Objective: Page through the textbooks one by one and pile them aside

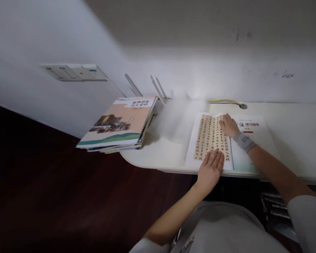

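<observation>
A calligraphy workbook lies opened out on the white desk, its printed cover on the right and a tan panel of brush-written characters on the left. My left hand rests flat on the lower part of the tan panel near the desk's front edge, fingers stretched out. Higher up, close to the spine, my right hand lies on the same panel with its fingers extended, and a grey band circles that wrist. Neither hand grips anything.
A stack of textbooks sits at the desk's left end, jutting past its edge. Behind it stand thin metal uprights. A yellow cable enters a hole by the wall. A socket panel is on the left wall. The white desk continues rightward.
</observation>
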`<state>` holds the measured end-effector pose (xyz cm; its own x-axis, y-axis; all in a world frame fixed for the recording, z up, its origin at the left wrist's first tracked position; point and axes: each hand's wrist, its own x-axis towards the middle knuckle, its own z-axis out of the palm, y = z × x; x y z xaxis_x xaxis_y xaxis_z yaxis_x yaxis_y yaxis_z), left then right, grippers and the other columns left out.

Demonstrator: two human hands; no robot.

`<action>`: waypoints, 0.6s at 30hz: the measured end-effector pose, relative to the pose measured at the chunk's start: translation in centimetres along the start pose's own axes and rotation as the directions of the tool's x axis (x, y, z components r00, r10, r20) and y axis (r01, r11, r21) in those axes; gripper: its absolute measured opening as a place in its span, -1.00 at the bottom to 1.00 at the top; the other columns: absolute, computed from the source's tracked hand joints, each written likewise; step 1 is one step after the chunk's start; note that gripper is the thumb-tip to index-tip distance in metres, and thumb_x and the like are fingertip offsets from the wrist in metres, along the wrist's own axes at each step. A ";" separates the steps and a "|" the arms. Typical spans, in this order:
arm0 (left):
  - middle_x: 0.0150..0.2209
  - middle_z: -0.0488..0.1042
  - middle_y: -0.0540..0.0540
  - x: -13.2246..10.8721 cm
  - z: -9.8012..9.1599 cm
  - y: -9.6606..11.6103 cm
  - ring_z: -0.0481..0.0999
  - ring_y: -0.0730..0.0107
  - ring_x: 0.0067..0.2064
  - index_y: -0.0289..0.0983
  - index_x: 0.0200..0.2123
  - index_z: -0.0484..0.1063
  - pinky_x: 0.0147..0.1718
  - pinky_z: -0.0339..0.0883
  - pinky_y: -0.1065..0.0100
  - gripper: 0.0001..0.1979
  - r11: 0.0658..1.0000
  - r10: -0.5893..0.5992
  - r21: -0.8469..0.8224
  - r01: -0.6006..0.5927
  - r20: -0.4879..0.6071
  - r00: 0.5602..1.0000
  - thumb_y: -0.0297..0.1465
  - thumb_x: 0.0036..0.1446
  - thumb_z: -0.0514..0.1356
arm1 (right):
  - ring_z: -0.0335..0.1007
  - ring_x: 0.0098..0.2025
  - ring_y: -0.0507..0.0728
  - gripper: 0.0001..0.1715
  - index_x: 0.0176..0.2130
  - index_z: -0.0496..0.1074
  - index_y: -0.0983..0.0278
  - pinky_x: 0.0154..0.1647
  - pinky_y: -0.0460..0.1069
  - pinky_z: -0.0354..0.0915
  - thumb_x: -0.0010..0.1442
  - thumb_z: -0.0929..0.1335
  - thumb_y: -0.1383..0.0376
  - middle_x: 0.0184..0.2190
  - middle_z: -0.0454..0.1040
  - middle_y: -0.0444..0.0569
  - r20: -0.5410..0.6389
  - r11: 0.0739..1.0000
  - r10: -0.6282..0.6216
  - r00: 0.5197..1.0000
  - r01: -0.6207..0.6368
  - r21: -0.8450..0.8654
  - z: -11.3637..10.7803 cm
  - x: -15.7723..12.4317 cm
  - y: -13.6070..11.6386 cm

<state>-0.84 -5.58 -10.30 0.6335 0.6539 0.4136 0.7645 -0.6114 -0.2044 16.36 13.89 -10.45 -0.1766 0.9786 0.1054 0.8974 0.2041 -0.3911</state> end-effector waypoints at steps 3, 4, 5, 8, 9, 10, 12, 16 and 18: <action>0.15 0.36 -0.24 -0.2 -0.1 0.3 0.30 0.13 0.21 -0.45 0.11 0.33 0.17 0.19 0.11 -0.63 1.000 -0.019 0.007 0.019 -0.002 1.000 -0.50 0.29 -0.02 | -0.24 0.39 0.29 -0.19 0.30 0.00 0.45 0.33 0.26 -0.15 0.30 -0.06 -0.01 0.36 -0.10 0.24 0.012 0.999 0.008 1.000 -0.007 -0.053 0.4 -0.4 -0.3; 0.15 0.36 -0.25 -0.2 -0.2 0.4 0.31 0.13 0.20 -0.46 0.11 0.33 0.16 0.20 0.12 -0.63 1.000 -0.023 0.007 0.023 -0.002 1.000 -0.51 0.28 -0.03 | -0.25 0.39 0.30 -0.19 0.30 -0.01 0.45 0.33 0.26 -0.16 0.30 -0.06 -0.01 0.36 -0.10 0.23 0.008 0.998 0.002 1.000 -0.002 -0.057 0.6 -0.6 -0.4; 0.15 0.36 -0.26 -0.2 -0.3 0.5 0.31 0.14 0.20 -0.47 0.11 0.33 0.16 0.21 0.12 -0.63 1.000 -0.026 0.007 0.026 0.000 1.000 -0.51 0.28 -0.03 | -0.25 0.39 0.30 -0.19 0.30 -0.01 0.45 0.33 0.27 -0.16 0.29 -0.05 -0.02 0.36 -0.11 0.23 0.005 0.998 -0.007 1.000 0.007 -0.057 0.7 -0.6 -0.4; 0.14 0.37 -0.26 -0.2 -0.6 0.7 0.33 0.12 0.19 -0.47 0.09 0.35 0.15 0.22 0.12 -0.63 1.000 -0.029 0.009 0.029 0.007 1.000 -0.53 0.27 -0.02 | -0.25 0.38 0.33 -0.17 0.30 -0.02 0.45 0.32 0.29 -0.16 0.28 -0.04 -0.04 0.36 -0.10 0.23 0.002 0.998 -0.033 0.999 0.033 -0.058 0.9 -0.8 -0.3; 0.14 0.37 -0.26 -0.2 -0.6 0.7 0.33 0.12 0.19 -0.47 0.09 0.35 0.15 0.23 0.11 -0.63 0.999 -0.033 0.012 0.033 0.007 0.999 -0.53 0.26 -0.02 | -0.26 0.38 0.33 -0.16 0.31 -0.02 0.45 0.32 0.28 -0.16 0.28 -0.04 -0.05 0.36 -0.10 0.22 0.007 0.997 -0.043 0.999 0.044 -0.062 0.8 -0.8 -0.2; 0.13 0.37 -0.26 -0.3 -0.6 0.7 0.34 0.11 0.18 -0.47 0.09 0.36 0.14 0.23 0.10 -0.63 0.999 -0.037 0.015 0.037 0.008 0.999 -0.53 0.26 -0.02 | -0.26 0.38 0.34 -0.15 0.31 -0.01 0.45 0.33 0.27 -0.16 0.28 -0.05 -0.06 0.36 -0.10 0.21 0.016 0.996 -0.055 0.998 0.056 -0.067 0.7 -0.8 -0.2; 0.13 0.37 -0.27 -0.3 -0.6 0.6 0.35 0.09 0.17 -0.49 0.08 0.36 0.14 0.24 0.09 -0.64 0.999 -0.043 0.018 0.043 0.011 0.999 -0.53 0.26 -0.01 | -0.28 0.38 0.35 -0.12 0.31 -0.01 0.46 0.33 0.25 -0.15 0.27 -0.05 -0.07 0.36 -0.11 0.21 0.042 0.993 -0.076 0.996 0.079 -0.082 0.6 -0.9 -0.2; 0.12 0.37 -0.29 -0.6 -0.2 0.6 0.34 0.08 0.18 -0.50 0.09 0.35 0.14 0.23 0.07 -0.63 0.998 -0.058 0.017 0.057 0.022 0.998 -0.55 0.25 -0.01 | -0.32 0.39 0.37 -0.09 0.31 -0.02 0.50 0.33 0.28 -0.17 0.26 -0.06 -0.08 0.37 -0.14 0.23 0.071 0.991 -0.080 0.994 0.087 -0.103 0.6 -1.1 -0.4; 0.14 0.36 -0.30 -0.7 -0.1 0.7 0.31 0.08 0.20 -0.48 0.10 0.34 0.16 0.20 0.05 -0.62 0.997 -0.073 0.005 0.073 0.038 0.997 -0.56 0.24 -0.01 | -0.34 0.39 0.37 -0.09 0.31 -0.02 0.48 0.33 0.31 -0.20 0.26 -0.05 -0.10 0.36 -0.13 0.23 0.060 0.992 -0.077 0.995 0.083 -0.099 0.6 -1.1 -0.6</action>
<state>-0.76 -6.55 -10.64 0.5801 0.7133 0.3934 0.8093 -0.5597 -0.1785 15.75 12.74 -10.85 -0.2692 0.9598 0.0801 0.9152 0.2808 -0.2889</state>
